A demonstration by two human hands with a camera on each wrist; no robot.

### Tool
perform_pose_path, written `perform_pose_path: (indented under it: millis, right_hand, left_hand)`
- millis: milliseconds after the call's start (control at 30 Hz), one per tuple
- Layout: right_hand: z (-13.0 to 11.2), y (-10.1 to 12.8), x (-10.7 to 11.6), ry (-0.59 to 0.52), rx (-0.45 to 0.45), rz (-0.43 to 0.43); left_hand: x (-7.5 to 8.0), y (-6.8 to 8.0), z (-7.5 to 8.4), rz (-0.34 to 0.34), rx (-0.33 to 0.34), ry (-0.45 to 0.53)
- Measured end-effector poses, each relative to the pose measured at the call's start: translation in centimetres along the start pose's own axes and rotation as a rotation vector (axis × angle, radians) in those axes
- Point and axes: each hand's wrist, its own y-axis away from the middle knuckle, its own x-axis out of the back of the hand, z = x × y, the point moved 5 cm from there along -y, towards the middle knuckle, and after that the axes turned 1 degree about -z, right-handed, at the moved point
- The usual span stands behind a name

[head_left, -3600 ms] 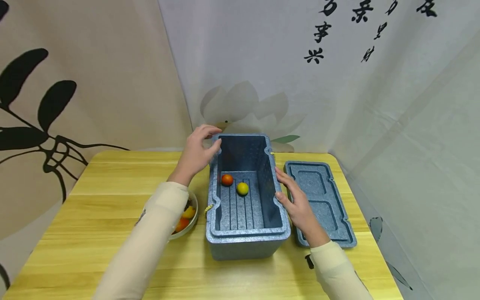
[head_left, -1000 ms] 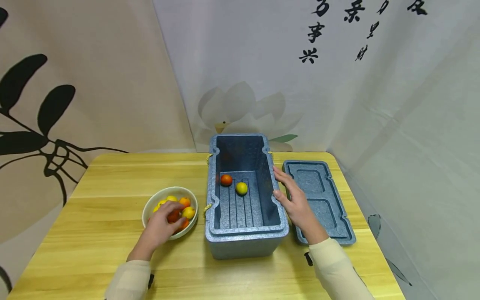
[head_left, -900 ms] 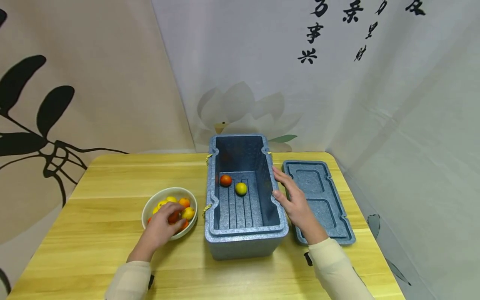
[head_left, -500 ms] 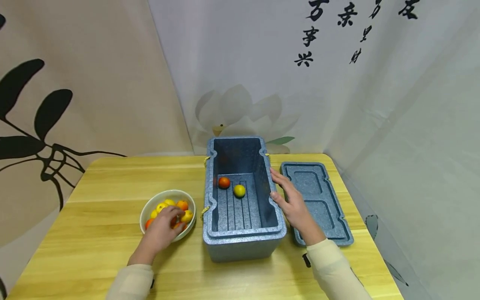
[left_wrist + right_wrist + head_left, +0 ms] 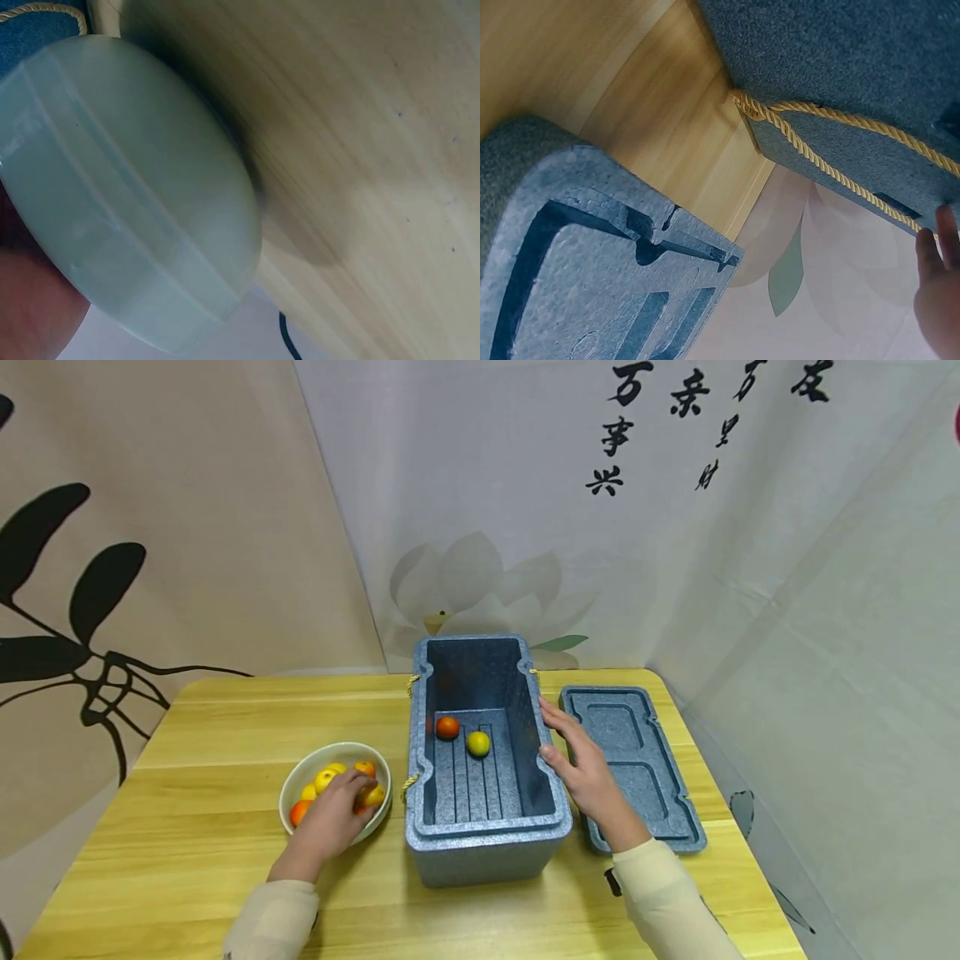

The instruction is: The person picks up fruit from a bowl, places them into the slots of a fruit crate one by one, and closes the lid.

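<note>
My left hand (image 5: 333, 814) reaches down into the pale bowl (image 5: 286, 793), its fingers bent over the fruit; whether it grips one is hidden. A yellow fruit (image 5: 372, 796) shows beside those fingers. Yellow fruit (image 5: 324, 779) and an orange fruit (image 5: 300, 812) lie in the bowl too. In the left wrist view the outer wall of the bowl (image 5: 142, 180) fills much of the picture. My right hand (image 5: 592, 777) rests with extended fingers against the right side of the blue-grey foam box (image 5: 487, 852). Inside that box lie a red tomato-like fruit (image 5: 447, 727) and a yellow fruit (image 5: 477, 744).
The foam lid (image 5: 630, 760) lies on the wooden table (image 5: 217, 760), right of the box. Yellow rope handles (image 5: 840, 116) hang at the box's sides. A printed curtain (image 5: 480, 510) stands behind the table's back edge.
My left hand has left the box's far left rim and gone down to the bowl, then shifted slightly right there. My right hand stays at the box's right side.
</note>
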Motion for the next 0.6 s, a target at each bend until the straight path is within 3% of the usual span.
perform_pose_path:
  millis: [600]
  right_hand:
    - [0.13,0.02,-0.07,0.004,-0.007,-0.004]
  left_hand:
    - [-0.39,-0.83,0.29,-0.093,-0.026,-0.030]
